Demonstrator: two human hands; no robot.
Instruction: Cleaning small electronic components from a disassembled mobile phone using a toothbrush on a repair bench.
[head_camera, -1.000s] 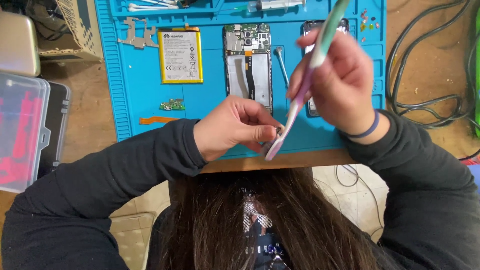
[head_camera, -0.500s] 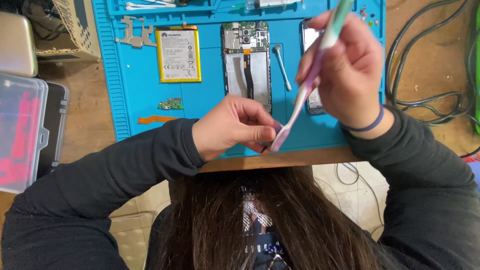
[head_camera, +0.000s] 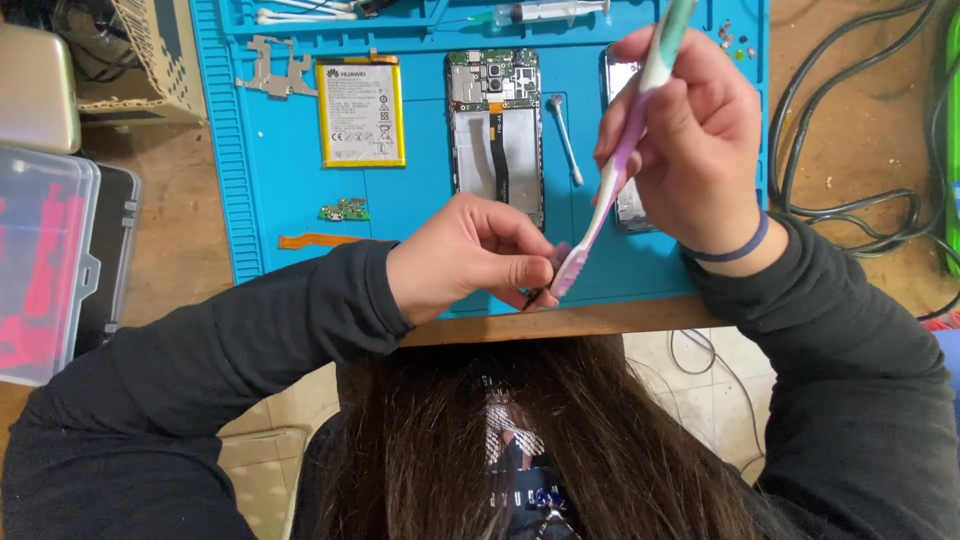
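The small dark part (head_camera: 537, 288) sits pinched in the fingertips of the left hand (head_camera: 465, 255), just above the near edge of the blue mat (head_camera: 420, 215). The toothbrush (head_camera: 615, 170) touches it with its bristle end. A moment ago the brush head was a bit lower and more to the left; now it has slid up along the part, so the scrubbing looks to be going on. The right hand (head_camera: 690, 150) is closed tight around the brush handle. Behind the hands lie an open phone frame (head_camera: 497, 135), a yellow-edged battery (head_camera: 360, 112) and a cotton swab (head_camera: 565, 138).
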